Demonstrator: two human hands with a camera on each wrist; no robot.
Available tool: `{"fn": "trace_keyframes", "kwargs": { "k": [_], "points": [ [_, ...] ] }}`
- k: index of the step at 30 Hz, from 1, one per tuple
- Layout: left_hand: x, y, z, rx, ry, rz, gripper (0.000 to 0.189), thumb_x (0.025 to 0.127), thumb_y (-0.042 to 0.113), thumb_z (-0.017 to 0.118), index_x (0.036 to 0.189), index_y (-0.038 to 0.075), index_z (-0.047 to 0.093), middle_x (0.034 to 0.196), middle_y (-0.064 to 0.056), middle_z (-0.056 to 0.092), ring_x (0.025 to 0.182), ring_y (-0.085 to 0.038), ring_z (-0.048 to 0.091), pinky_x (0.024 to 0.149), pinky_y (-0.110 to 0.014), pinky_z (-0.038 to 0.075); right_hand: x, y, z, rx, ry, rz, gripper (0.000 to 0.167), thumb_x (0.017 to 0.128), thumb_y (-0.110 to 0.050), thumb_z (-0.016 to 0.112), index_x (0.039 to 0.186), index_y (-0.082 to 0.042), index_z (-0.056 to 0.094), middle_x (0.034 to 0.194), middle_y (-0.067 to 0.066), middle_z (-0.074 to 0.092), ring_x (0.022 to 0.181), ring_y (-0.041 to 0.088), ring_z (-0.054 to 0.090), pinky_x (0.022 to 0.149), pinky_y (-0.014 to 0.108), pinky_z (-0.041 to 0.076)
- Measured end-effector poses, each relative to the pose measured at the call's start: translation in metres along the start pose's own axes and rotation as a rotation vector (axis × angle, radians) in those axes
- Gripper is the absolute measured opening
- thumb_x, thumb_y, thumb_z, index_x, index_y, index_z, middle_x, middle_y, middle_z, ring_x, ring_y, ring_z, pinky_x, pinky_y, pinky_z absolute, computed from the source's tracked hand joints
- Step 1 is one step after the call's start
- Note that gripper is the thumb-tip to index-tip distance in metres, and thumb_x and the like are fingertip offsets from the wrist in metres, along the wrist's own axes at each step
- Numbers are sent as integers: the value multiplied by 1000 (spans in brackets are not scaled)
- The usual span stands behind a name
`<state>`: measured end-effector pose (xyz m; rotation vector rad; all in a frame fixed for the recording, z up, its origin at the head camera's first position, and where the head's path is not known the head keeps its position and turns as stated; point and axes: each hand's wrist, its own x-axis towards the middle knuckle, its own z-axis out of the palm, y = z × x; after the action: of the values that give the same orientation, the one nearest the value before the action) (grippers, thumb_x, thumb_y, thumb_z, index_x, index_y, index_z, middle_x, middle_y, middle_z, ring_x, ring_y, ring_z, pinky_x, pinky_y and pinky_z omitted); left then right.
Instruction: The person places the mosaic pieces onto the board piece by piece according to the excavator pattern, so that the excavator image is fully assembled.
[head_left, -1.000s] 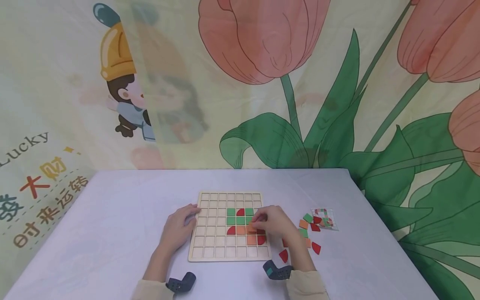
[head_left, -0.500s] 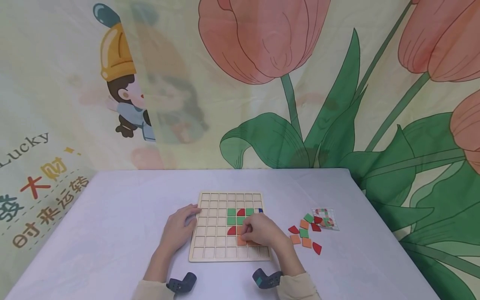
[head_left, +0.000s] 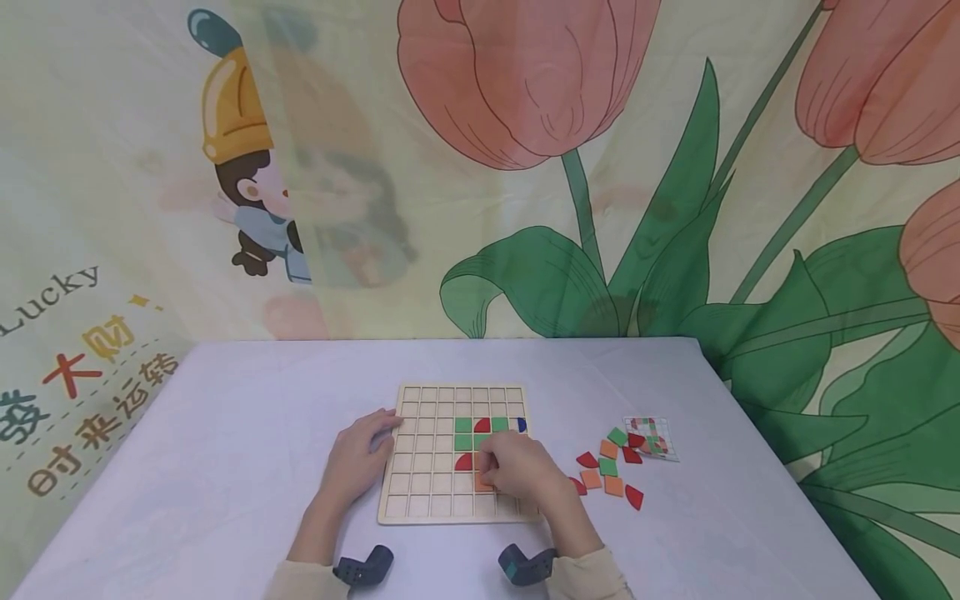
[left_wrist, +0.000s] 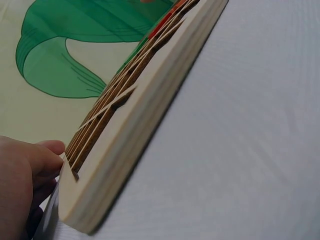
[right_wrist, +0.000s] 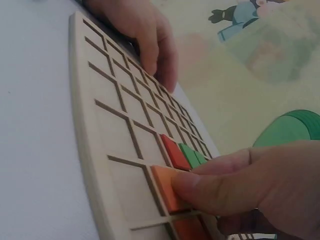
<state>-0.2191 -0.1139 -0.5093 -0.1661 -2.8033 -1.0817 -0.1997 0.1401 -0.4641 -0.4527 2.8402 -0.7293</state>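
A pale wooden grid board [head_left: 420, 482] lies on the table, with green, red, orange and blue tiles in some cells. At its left edge rests my left hand [head_left: 351, 457], its fingertips touching the frame; this hand [right_wrist: 145, 35] also shows across the board in the right wrist view. Over the board's right half, my right hand [head_left: 521, 467] pinches an orange square tile [right_wrist: 167, 187], thumb on its face, at a cell. Beside that tile sit a red quarter-round tile [right_wrist: 176, 151] and green tiles [right_wrist: 189, 155]. The right hand hides several cells.
Right of the board lie several loose tiles: orange squares [head_left: 591, 479], green squares [head_left: 608, 467] and red quarter-rounds [head_left: 633, 497]. Behind them is a printed pattern card [head_left: 657, 435]. Dark wrist devices [head_left: 363, 567] sit by both sleeves. A floral cloth [head_left: 525, 250] hangs behind.
My right hand has moved left and slightly toward the near side over the board, uncovering a blue tile and loose tiles at right. The left hand has stayed at the left edge.
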Motion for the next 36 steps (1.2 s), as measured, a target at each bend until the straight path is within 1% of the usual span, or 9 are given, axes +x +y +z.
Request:
{"fn": "trace_keyframes", "kwargs": {
  "k": [3, 5, 10, 14, 17, 20, 25, 29, 36],
  "points": [
    [0, 0, 0, 2, -6, -3, 32, 92, 19, 56, 124, 16, 62, 142, -6, 51, 137, -29, 40, 115, -55, 25, -1, 16, -12, 95, -17, 31, 14, 80, -15, 76, 74, -21, 65, 64, -6, 54, 63, 10, 51, 53, 21, 44],
    [0, 0, 0, 0, -11, -2, 32, 92, 19, 56, 124, 16, 62, 141, -7, 52, 137, -29, 40, 115, -55, 25, -6, 32, -25, 134, -4, 97, 10, 80, -15, 75, 82, -19, 67, 70, -3, 56, 67, 12, 52, 55, 22, 46],
    [0, 0, 0, -5, -12, 1, 33, 92, 19, 56, 124, 15, 61, 141, -7, 51, 137, -29, 40, 115, -56, 25, -29, 78, -56, 154, 75, 321, 21, 79, -12, 76, 97, -17, 67, 88, 4, 58, 81, 18, 52, 62, 26, 53],
    [0, -2, 0, 0, -10, -1, 33, 92, 18, 56, 124, 15, 61, 142, -7, 51, 137, -29, 40, 115, -55, 25, -48, 106, -66, 152, 61, 414, 28, 75, -12, 79, 99, -17, 67, 95, 5, 58, 88, 20, 51, 65, 29, 56],
    [0, -2, 0, -1, -10, -1, 33, 92, 18, 56, 124, 15, 61, 142, -7, 51, 137, -30, 40, 115, -55, 25, -54, 114, -67, 159, 18, 428, 31, 70, -12, 82, 97, -18, 68, 97, 5, 60, 92, 21, 52, 69, 33, 57],
    [-1, -3, -1, -4, -8, 0, 33, 92, 17, 56, 124, 15, 61, 142, -8, 51, 137, -29, 40, 115, -55, 25, -55, 116, -66, 148, -3, 414, 33, 68, -12, 84, 95, -19, 67, 99, 5, 60, 93, 22, 52, 70, 35, 58],
    [-1, -2, -1, -6, -5, 7, 33, 92, 17, 56, 124, 14, 61, 141, -8, 52, 137, -30, 40, 115, -56, 25, -49, 112, -63, 159, 44, 421, 34, 70, -11, 83, 98, -17, 64, 96, 7, 57, 89, 21, 51, 64, 30, 57],
    [-1, -2, -1, -5, -2, 14, 33, 92, 17, 56, 124, 14, 62, 141, -8, 52, 136, -30, 41, 114, -56, 25, -48, 109, -61, 160, 74, 444, 32, 72, -11, 81, 100, -18, 66, 93, 7, 56, 86, 20, 51, 61, 27, 55],
    [1, -2, 0, -8, -8, 10, 33, 92, 17, 56, 124, 15, 62, 141, -7, 52, 137, -29, 40, 115, -56, 25, -42, 104, -57, 139, 101, 420, 20, 74, -11, 80, 90, -13, 68, 83, 4, 57, 80, 19, 52, 62, 27, 54]
  ]
}}
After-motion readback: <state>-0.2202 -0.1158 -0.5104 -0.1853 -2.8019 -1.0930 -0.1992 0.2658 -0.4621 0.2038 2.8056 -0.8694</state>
